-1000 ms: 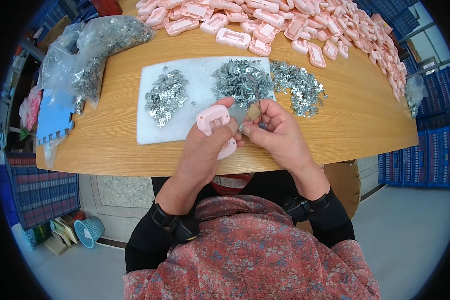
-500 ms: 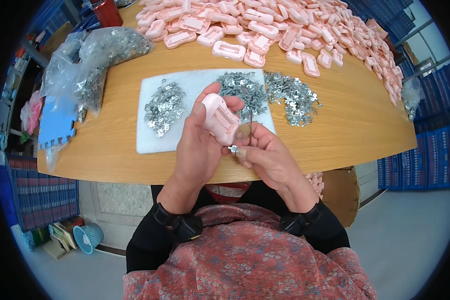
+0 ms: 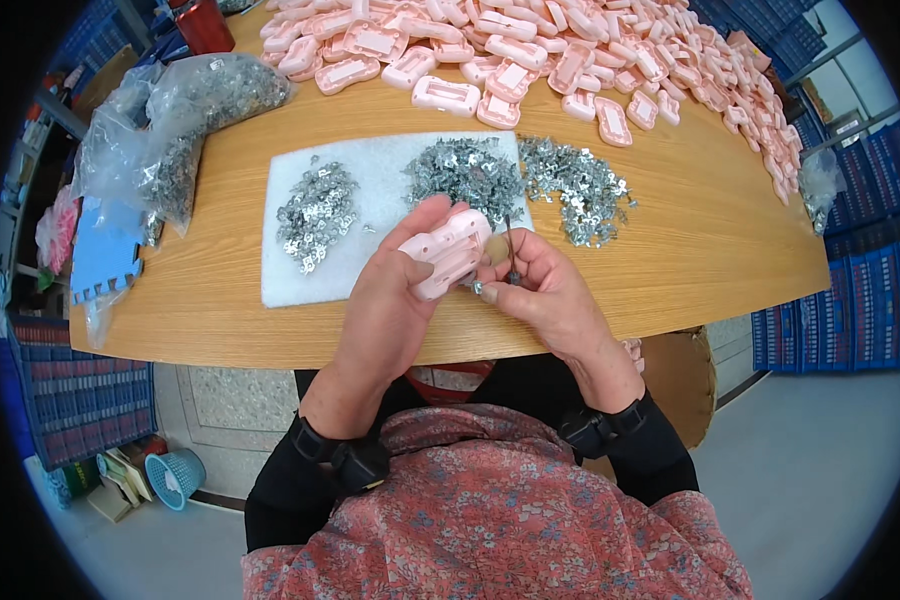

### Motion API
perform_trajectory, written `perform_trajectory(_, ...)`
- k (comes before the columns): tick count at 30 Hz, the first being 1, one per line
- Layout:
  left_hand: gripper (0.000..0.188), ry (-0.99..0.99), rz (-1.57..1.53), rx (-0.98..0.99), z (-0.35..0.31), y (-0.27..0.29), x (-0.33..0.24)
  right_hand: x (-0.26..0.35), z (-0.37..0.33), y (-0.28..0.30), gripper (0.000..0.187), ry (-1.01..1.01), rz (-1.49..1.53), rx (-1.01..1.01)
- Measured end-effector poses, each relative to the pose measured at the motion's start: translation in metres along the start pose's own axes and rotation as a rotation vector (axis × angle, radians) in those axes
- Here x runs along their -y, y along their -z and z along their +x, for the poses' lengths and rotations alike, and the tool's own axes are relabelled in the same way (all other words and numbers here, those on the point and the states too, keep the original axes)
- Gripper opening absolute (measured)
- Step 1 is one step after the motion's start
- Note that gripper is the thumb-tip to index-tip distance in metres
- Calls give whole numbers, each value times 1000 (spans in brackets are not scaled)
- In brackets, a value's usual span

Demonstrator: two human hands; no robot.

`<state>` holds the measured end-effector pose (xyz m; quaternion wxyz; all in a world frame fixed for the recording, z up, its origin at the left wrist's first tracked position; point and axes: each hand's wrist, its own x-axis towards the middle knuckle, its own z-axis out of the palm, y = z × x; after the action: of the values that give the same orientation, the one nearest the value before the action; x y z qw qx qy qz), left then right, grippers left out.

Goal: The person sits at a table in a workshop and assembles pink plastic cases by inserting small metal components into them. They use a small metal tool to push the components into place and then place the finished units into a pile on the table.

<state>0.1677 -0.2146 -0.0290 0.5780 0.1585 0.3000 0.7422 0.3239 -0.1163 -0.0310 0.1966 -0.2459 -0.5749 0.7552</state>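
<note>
My left hand (image 3: 375, 310) grips a pale pink plastic shell (image 3: 450, 250), thumb on its near edge and its recessed inside facing up. Close to the shell's right end, my right hand (image 3: 565, 310) pinches a small shiny metal piece (image 3: 477, 288) between thumb and fingertip. A thin dark rod-like tool (image 3: 512, 255) also sticks up from the right hand's fingers; its kind is unclear. A yellowish cover (image 3: 496, 249) sits on one right fingertip. Beyond the hands, a white foam mat (image 3: 285, 285) carries a pile of flat metal pieces (image 3: 316, 212) and a denser metal heap (image 3: 465, 170).
Another metal pile (image 3: 582, 195) lies right of the mat on the wooden table (image 3: 700, 240). A large heap of pink shells (image 3: 560, 50) covers the far side. At left are a clear bag of metal parts (image 3: 175, 150), a blue foam tile (image 3: 105, 250) and a red container (image 3: 206, 27).
The pink shell has turned from steeply tilted to lying more sideways, its right end raised. My right hand has shifted slightly right with the metal piece still pinched. The view has moved a little.
</note>
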Motion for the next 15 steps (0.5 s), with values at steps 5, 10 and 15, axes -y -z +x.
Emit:
perform_trajectory(5,47,125,61,-10,-6,7,-4,0,-2,6,31,24,-45,-3)
perform_trajectory(10,46,174,171,-10,-10,10,0,7,-3,3,31,27,-79,3)
perform_trajectory(15,47,321,195,79,-7,14,-1,4,-4,7,31,4,-66,12)
